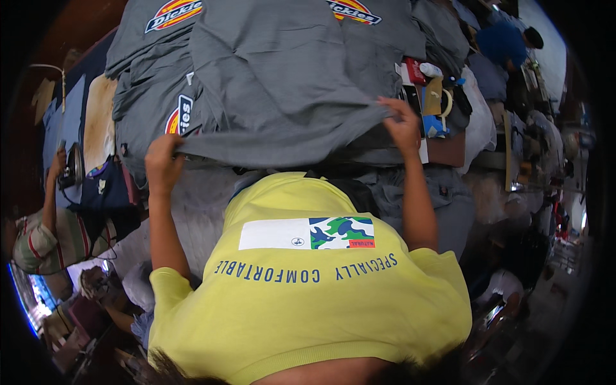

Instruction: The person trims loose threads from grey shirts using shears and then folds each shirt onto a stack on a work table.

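Note:
A plain grey garment (276, 83) lies spread over the table in front of me, its near edge lifted and stretched between my hands. My left hand (164, 157) pinches the near left corner. At the right, my right hand (402, 125) is closed on the other corner; that part of the cloth is slightly blurred. Which part of the garment this edge belongs to, I cannot tell. Under and around it lie more grey garments (138, 86), several with a colourful oval patch (186, 109).
Right of the cloth sit a red box (414, 72), a tape roll (447, 104) and a white plastic bag (478, 122). On the left, a co-worker in a striped shirt (54, 240) holds an iron (74, 165) near a stained pad (100, 122). Grey garments (436, 208) hang near my right forearm.

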`<control>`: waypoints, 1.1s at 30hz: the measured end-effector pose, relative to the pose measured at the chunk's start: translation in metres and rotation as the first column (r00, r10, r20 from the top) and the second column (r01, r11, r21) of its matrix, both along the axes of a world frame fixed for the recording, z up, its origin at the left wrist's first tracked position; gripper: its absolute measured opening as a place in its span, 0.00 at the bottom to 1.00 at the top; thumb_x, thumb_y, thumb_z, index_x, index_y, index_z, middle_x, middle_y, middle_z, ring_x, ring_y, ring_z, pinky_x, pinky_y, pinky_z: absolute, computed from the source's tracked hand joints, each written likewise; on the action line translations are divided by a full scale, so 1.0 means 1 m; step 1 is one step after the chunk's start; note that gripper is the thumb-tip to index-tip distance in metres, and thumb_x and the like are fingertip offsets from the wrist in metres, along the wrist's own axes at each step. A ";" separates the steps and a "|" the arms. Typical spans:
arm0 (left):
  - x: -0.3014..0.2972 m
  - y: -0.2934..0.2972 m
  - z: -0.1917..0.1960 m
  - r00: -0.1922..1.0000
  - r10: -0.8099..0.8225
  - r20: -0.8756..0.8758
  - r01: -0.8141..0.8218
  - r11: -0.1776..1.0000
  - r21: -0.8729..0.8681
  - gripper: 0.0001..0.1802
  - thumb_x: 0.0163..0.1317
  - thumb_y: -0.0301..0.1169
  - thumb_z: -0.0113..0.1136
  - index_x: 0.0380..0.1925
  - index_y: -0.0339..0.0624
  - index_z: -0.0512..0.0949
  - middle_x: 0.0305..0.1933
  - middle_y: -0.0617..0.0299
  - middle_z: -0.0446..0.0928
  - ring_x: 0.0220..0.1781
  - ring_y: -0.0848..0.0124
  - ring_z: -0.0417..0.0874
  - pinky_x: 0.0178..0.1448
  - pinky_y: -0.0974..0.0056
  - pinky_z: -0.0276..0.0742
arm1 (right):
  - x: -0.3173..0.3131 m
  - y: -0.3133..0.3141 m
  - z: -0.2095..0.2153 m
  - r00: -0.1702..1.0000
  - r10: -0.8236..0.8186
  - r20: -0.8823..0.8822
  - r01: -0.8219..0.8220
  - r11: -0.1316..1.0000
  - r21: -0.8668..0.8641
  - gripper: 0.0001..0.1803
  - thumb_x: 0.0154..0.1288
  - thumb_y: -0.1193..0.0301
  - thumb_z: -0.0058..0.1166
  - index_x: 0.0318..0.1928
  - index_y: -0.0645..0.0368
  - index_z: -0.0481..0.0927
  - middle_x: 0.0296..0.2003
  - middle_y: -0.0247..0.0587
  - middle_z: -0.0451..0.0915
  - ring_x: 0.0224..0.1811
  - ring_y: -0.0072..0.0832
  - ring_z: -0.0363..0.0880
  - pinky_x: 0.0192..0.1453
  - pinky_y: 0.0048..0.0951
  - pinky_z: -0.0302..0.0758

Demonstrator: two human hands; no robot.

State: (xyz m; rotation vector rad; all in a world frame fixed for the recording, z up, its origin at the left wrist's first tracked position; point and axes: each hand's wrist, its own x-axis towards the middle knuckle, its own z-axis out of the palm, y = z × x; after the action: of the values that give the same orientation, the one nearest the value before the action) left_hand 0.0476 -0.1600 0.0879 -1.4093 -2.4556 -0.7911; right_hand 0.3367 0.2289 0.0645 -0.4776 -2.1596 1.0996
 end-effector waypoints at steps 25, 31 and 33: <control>0.091 0.155 0.028 0.710 -0.575 0.407 -0.144 0.447 0.883 0.19 0.55 0.22 0.46 0.49 0.39 0.62 0.41 0.61 0.68 0.44 0.74 0.70 0.51 0.72 0.64 | -0.133 -0.118 0.149 0.780 0.574 0.250 -0.626 0.729 0.277 0.20 0.41 0.83 0.46 0.40 0.61 0.76 0.39 0.41 0.79 0.35 0.35 0.79 0.39 0.25 0.72; 0.134 0.191 -0.040 0.459 -0.545 0.701 0.043 0.802 0.595 0.21 0.51 0.25 0.58 0.46 0.34 0.66 0.28 0.55 0.75 0.35 0.73 0.76 0.41 0.70 0.71 | -0.165 -0.055 0.245 0.779 0.449 -0.437 -0.561 0.811 -0.165 0.09 0.56 0.72 0.50 0.38 0.60 0.76 0.27 0.33 0.77 0.26 0.20 0.75 0.27 0.16 0.70; 0.142 0.194 -0.043 0.316 -0.562 0.764 0.405 0.808 0.427 0.20 0.52 0.27 0.59 0.46 0.34 0.69 0.32 0.55 0.76 0.37 0.73 0.76 0.44 0.69 0.71 | -0.152 -0.033 0.295 0.809 0.145 -0.570 -0.317 0.924 -0.215 0.06 0.56 0.72 0.49 0.31 0.58 0.79 0.24 0.34 0.78 0.21 0.18 0.74 0.20 0.17 0.67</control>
State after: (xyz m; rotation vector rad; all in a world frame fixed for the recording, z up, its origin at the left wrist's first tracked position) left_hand 0.1896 0.0345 0.0451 -2.0825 -2.3617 -2.3336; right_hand 0.1848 0.1955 0.3596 -0.0014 -1.5730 1.5042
